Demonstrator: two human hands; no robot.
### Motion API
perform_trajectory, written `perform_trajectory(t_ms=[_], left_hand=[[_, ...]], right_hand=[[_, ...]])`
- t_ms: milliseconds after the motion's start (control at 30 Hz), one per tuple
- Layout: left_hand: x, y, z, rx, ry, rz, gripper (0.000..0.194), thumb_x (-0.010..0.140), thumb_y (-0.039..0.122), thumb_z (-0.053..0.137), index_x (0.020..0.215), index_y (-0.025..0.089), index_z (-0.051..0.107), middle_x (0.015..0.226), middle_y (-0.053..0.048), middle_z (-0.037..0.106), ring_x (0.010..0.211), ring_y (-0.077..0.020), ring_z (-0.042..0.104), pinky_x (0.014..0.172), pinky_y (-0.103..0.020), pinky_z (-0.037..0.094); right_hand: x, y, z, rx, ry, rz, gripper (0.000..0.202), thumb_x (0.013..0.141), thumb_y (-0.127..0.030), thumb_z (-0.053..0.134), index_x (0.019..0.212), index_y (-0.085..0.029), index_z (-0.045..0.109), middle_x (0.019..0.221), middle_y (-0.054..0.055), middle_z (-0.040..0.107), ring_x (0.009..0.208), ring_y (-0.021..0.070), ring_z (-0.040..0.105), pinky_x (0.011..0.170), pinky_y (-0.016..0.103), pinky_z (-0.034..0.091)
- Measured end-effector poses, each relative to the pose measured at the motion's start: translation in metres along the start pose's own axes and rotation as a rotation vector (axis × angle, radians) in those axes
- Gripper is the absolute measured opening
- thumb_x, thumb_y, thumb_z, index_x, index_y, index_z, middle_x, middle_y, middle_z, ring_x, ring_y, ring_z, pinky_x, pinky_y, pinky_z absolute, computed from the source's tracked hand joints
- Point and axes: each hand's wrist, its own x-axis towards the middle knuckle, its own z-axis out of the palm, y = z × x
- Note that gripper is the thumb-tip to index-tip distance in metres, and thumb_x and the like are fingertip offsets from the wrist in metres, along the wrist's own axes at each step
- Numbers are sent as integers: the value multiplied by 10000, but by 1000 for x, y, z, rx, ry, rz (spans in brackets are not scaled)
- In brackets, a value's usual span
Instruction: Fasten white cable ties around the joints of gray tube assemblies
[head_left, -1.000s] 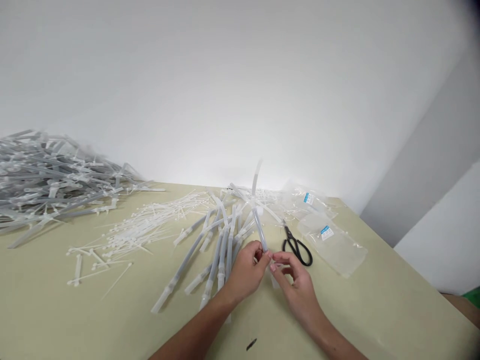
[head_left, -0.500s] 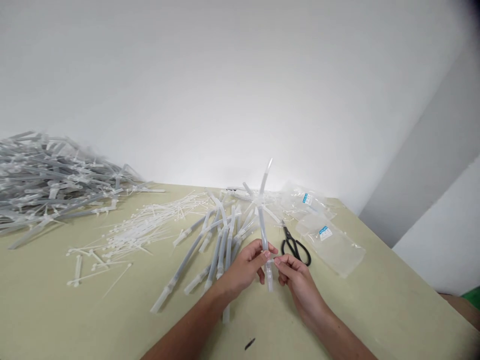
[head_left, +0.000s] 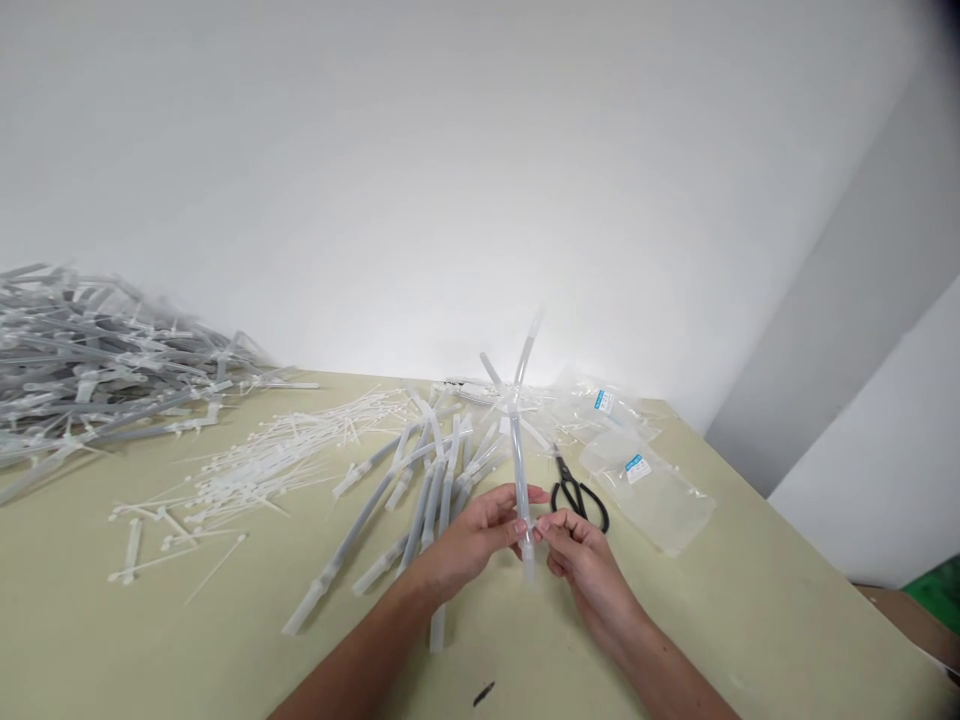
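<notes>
My left hand (head_left: 484, 530) is closed round the lower part of a translucent tube assembly (head_left: 519, 460), thumb in front and fingers behind. The tube stands nearly upright in front of me, its upper end curving slightly right. Against its right side, my right hand (head_left: 577, 550) pinches a small whitish bit that looks like a cable tie; the fingertips mostly hide it. Just left of my hands lie several similar tube assemblies (head_left: 352, 535). Black-handled scissors (head_left: 577, 495) rest beyond my right hand.
Loose white cable ties (head_left: 255, 475) are spread over the left of the pale green table (head_left: 750, 620). A large heap of tube assemblies (head_left: 112, 360) is at the far left. Clear plastic bags (head_left: 660, 500) with blue labels lie to the right. A white wall (head_left: 480, 180) stands behind.
The view has turned slightly right, so most things sit a little further left. My right fingertips are closer to the tube; my left hand keeps its hold.
</notes>
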Motion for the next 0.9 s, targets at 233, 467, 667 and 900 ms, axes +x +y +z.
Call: perform_trajectory(t_ms=[233, 467, 667, 900], left_hand=[[6, -10, 0, 89, 127, -26, 405, 794, 342, 609, 1158, 172, 560, 787, -29, 574, 720, -135, 511, 670, -274, 404], [12, -22, -1, 156, 255, 17, 344, 779, 331, 607, 1073, 153, 598, 807, -33, 578, 714, -132, 510, 607, -243, 387], [10, -19, -1, 137, 227, 22, 339, 778, 311, 606, 1084, 166, 597, 836, -40, 592, 731, -139, 527, 623, -249, 393], [2, -10, 2, 57, 94, 2, 331, 827, 291, 556, 1145, 200, 567, 1013, -72, 602, 831, -155, 548, 706, -272, 412]], right_hand=[[4, 4, -5, 78, 16, 146, 257, 661, -406, 726, 623, -175, 619, 452, -90, 294, 435, 76, 150, 443, 254, 150], [2, 3, -2, -1, 86, 106, 276, 645, -433, 738, 647, -180, 627, 460, -84, 326, 424, 77, 192, 444, 257, 164], [-1, -1, 1, -85, 117, 7, 248, 688, -423, 709, 652, -187, 643, 495, -64, 402, 447, 91, 285, 450, 255, 223], [-1, -6, 1, -190, -66, -24, 265, 736, -450, 670, 763, -187, 684, 683, 19, 609, 576, 136, 425, 501, 262, 297]])
